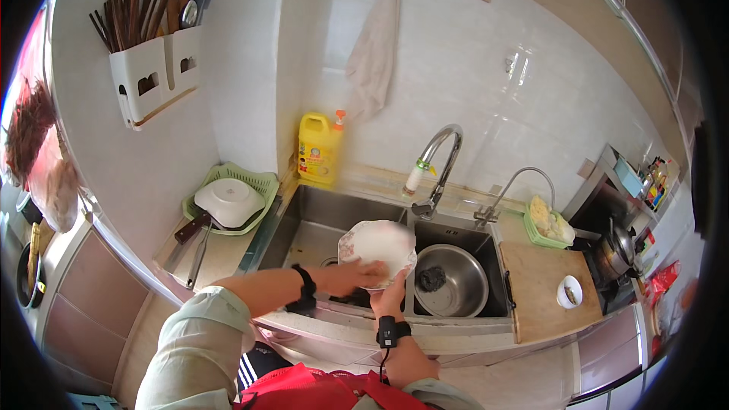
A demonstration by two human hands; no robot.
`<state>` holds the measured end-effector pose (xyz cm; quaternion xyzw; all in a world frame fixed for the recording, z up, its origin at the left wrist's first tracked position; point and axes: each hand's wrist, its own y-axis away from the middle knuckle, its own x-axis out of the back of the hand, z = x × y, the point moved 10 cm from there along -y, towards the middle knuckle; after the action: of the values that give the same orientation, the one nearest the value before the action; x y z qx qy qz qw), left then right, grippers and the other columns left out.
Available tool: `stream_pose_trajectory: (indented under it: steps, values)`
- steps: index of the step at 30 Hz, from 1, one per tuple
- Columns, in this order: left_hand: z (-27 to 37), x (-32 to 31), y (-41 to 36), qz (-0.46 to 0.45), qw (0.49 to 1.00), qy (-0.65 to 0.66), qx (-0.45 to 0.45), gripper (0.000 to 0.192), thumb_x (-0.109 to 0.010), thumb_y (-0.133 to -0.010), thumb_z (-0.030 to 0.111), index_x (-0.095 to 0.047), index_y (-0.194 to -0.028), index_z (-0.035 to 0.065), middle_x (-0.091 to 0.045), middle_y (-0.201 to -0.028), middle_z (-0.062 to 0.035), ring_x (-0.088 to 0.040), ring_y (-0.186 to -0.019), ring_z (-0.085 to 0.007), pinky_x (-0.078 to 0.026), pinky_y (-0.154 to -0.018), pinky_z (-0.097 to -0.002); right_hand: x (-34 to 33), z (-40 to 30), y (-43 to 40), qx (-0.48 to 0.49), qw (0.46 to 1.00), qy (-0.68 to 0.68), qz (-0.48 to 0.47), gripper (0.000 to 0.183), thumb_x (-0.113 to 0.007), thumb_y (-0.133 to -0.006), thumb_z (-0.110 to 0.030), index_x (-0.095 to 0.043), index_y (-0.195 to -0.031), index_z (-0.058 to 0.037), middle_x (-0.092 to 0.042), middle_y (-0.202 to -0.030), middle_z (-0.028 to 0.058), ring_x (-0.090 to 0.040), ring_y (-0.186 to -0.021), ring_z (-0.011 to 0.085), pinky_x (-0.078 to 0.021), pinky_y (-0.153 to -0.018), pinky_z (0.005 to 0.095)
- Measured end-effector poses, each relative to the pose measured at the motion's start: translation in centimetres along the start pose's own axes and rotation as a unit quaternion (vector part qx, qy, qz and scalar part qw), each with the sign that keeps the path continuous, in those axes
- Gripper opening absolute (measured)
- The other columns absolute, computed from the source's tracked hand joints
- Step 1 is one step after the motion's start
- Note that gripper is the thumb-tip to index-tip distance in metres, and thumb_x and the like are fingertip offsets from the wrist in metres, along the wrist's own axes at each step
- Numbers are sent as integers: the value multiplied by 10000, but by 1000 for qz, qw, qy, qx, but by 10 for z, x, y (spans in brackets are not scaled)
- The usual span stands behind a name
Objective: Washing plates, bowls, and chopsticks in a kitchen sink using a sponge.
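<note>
Over the divider between the two sink basins is a white plate (373, 242) with a pink floral pattern on its rim. My right hand (390, 298) grips its near right edge, thumb up over the rim. Across the plate's lower face lies my left hand (356, 276), blurred, with no tool visible in it. The left basin (307, 233) is under and beside the plate. In the right basin sits a steel bowl (458, 290) with a dark scouring pad (432, 279) inside. A chrome faucet (450, 154) with a white filter stands behind; no water is seen flowing.
At left, a green basket (267, 185) holds an upturned white dish (229, 203); a cleaver (192, 229) lies by it. A yellow detergent jug (319, 151) stands behind the sink. On the right, a cutting board (547, 290) carries a small white bowl (569, 291), near a pot (618, 250).
</note>
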<state>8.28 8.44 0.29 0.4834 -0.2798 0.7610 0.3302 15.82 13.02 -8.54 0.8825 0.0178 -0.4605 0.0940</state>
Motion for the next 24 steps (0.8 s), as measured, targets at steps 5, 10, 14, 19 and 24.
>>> stream_pose_trajectory:
  steps: [5,10,14,19,24]
  values:
    - [-68,26,38,-18,965,-237,108,670,-560,-751,1,-362,-1377,136,-254,-1461,-171,-351,-1292,-363,-241,-1090,-498,0,8,-1,-33,999,40,-4,501,-321,-966,-464,-346,-1356,-149,-462,-1316,85,-483,-1164,300,-424,-922,501]
    - [-32,-31,-1,9,997,-30,67,605,-536,-777,-5,-360,-1349,85,-303,-1427,-160,-265,-1338,-355,-297,-1058,-530,-11,7,6,-47,998,19,-23,460,-373,-955,-444,-396,-1300,-141,-490,-1265,107,-518,-1112,288,-447,-900,486]
    - [23,-23,-18,50,998,29,-27,664,-545,-783,13,-312,-1389,150,-292,-1441,-123,-235,-1355,-351,-311,-1049,-543,8,10,0,-62,997,-33,14,473,-353,-958,-451,-419,-1286,-117,-486,-1276,103,-498,-1141,287,-430,-935,442]
    - [-33,6,18,-57,989,-138,17,718,-609,-748,29,-323,-1393,161,-211,-1484,-130,-229,-1356,-358,-261,-1084,-519,1,7,-1,-29,999,-29,0,464,-354,-962,-439,-403,-1310,-136,-482,-1291,61,-491,-1156,278,-426,-912,446]
    - [-68,-5,16,-40,977,-191,83,795,-633,-746,80,-229,-1425,168,-182,-1491,-160,-255,-1347,-358,-250,-1075,-531,-14,7,6,-47,999,-4,-26,489,-360,-956,-444,-387,-1327,-128,-450,-1326,82,-457,-1198,281,-404,-947,474]
